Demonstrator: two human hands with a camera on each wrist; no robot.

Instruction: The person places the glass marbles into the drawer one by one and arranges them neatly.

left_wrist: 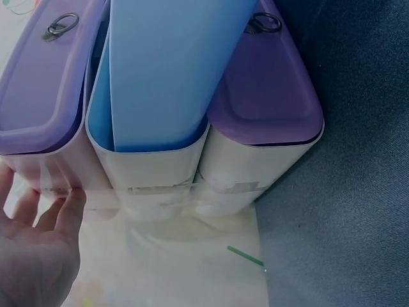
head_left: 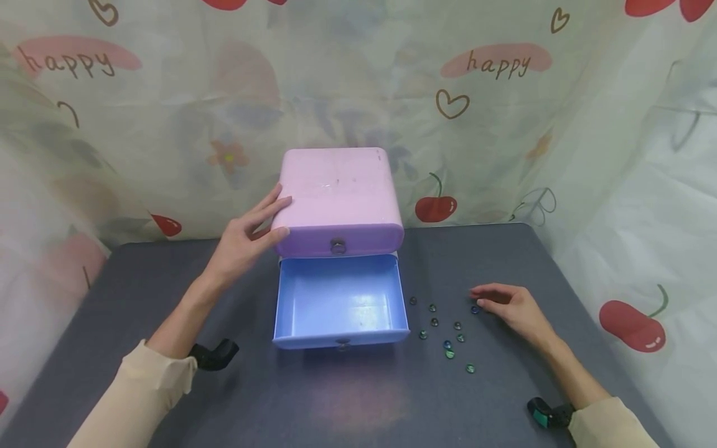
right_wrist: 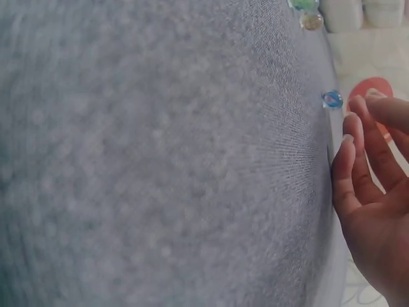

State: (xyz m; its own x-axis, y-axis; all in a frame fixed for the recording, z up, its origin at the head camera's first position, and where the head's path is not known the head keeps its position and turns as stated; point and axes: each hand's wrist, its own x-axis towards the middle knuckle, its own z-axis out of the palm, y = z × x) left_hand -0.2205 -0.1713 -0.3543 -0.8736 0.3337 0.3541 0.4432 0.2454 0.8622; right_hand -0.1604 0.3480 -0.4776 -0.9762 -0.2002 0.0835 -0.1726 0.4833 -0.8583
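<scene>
A small drawer chest (head_left: 337, 186) with a pink top stands at the back of the table. Its blue drawer (head_left: 342, 298) is pulled out, with nothing visible inside; purple drawers above and below it are closed in the left wrist view. My left hand (head_left: 241, 246) rests its spread fingers against the chest's upper left side. Right of the chest lie several glass marbles (head_left: 434, 322). Near the outermost one, a dark blue marble (head_left: 474, 309), my right hand (head_left: 518, 311) has its thumb and fingers bent loosely, close to it but apart in the right wrist view.
The chest stands on a dark grey table (head_left: 347, 404). Behind and beside it hangs a printed curtain (head_left: 347, 74) with cherries and lettering. Metal ring pulls (left_wrist: 64, 24) stick out from the drawer fronts. A dark strapped device (head_left: 215, 354) sits at my left wrist.
</scene>
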